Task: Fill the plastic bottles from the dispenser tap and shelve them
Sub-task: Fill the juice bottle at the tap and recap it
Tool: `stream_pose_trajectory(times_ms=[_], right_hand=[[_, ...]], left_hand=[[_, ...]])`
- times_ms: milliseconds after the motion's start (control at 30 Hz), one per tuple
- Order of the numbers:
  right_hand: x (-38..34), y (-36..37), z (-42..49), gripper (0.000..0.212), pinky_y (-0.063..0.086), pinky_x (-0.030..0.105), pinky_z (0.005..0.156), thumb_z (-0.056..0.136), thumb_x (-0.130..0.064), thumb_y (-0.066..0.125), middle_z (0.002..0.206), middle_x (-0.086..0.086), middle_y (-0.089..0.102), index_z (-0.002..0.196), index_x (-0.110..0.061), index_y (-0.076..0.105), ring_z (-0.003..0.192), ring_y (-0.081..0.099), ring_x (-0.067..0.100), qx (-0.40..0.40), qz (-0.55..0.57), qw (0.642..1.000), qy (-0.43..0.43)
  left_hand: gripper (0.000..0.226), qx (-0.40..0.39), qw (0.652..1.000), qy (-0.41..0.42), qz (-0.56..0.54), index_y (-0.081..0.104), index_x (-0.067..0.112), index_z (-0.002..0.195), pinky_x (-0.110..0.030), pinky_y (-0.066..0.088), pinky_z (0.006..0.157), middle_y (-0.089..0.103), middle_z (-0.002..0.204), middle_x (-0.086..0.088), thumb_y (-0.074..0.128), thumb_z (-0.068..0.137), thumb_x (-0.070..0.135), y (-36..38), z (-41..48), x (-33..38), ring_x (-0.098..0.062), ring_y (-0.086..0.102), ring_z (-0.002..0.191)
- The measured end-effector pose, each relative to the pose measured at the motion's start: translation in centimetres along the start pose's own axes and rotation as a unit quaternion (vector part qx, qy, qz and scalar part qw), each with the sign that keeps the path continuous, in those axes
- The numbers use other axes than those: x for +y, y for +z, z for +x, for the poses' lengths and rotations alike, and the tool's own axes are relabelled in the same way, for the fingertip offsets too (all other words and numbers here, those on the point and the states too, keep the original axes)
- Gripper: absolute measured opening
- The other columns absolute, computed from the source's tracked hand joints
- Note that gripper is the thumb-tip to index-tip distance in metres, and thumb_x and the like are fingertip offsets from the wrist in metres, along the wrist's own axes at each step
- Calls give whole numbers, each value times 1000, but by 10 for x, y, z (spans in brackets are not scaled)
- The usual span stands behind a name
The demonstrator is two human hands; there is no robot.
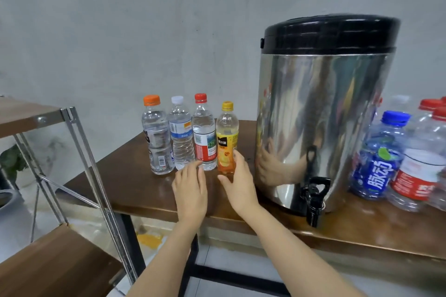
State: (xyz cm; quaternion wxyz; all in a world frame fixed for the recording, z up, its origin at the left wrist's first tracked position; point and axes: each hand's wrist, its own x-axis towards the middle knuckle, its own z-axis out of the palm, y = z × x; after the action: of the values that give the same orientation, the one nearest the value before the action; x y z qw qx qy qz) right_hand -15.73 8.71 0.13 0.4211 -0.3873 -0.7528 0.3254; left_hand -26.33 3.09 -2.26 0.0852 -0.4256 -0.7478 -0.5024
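Several capped bottles stand in a row on the brown table: an orange-capped one, a white-capped one, a red-capped one and a small yellow-capped juice bottle. My right hand is at the yellow-capped bottle, fingers beside its lower part, thumb spread. My left hand hovers flat, fingers straight, just before the white-capped and red-capped bottles. The steel dispenser with a black lid stands to the right, its black tap over the table's front edge.
More plastic bottles crowd the table right of the dispenser, among them a blue-labelled one and a red-labelled one. A metal-framed shelf unit with wooden boards stands at the left, close to the table's corner.
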Motion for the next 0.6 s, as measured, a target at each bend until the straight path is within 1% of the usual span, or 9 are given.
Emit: stream_pose_trajectory(times_ms=[67,100,167,233,267,333,400,500,600], right_hand=[[-14,-20,-30,69,46,35,105,90,-13,68,141,-7,47,147,-28,31,124,51,9,10,33,999,-32],[-20,-32,-44,64,49,31,100,91,-13,66,135,-11,50,144,-32,35,116,55,6,15,50,998,-46],[-33,-62,-72,56,50,20,86,93,-12,63,121,-19,53,136,-38,38,99,59,3,29,75,993,-80],[-40,-97,-97,49,47,14,79,95,-13,61,114,-19,55,131,-39,40,92,60,3,52,77,990,-110],[-41,-116,-108,45,48,13,78,96,-15,60,112,-18,57,129,-38,42,92,60,4,66,74,987,-123],[-34,-153,-124,39,50,16,76,96,-16,59,108,-16,59,126,-37,45,92,62,8,106,61,982,-141],[-18,-190,-131,36,52,21,75,96,-14,60,103,-15,61,123,-35,49,89,63,12,150,35,978,-142],[13,-240,-128,34,53,26,75,95,-11,60,101,-15,62,121,-31,51,85,63,9,202,7,974,-102],[38,-280,-113,35,55,37,78,95,-11,60,103,-15,62,120,-32,50,83,62,5,229,-36,971,-64]], left_hand=[[33,15,999,-5,-45,59,20,128,-34,33,100,62,128,3,36,106,28,-1,-18,12,-18,49,122],[34,20,997,0,-70,59,21,128,-33,34,99,62,127,5,35,106,30,-2,-29,20,-17,50,121],[37,29,991,28,-129,58,22,127,-35,38,99,61,123,8,32,104,37,-6,-53,42,-12,51,118],[37,43,979,55,-192,57,23,124,-38,43,97,62,116,10,32,102,40,-11,-74,67,-11,53,111],[34,49,972,63,-222,56,25,122,-35,44,95,62,111,11,33,102,39,-13,-85,81,-11,54,108],[26,52,955,92,-277,53,31,121,-23,43,90,60,104,13,36,102,36,-15,-106,115,-9,56,100],[23,33,937,138,-320,53,30,120,-16,42,86,60,101,10,38,102,30,-13,-126,151,-9,58,96],[23,-32,918,223,-327,56,24,120,-20,46,85,59,104,10,41,103,27,9,-151,199,-8,58,97],[26,-107,917,290,-252,58,19,122,-26,46,87,59,111,9,41,104,29,53,-163,229,-12,56,100]])
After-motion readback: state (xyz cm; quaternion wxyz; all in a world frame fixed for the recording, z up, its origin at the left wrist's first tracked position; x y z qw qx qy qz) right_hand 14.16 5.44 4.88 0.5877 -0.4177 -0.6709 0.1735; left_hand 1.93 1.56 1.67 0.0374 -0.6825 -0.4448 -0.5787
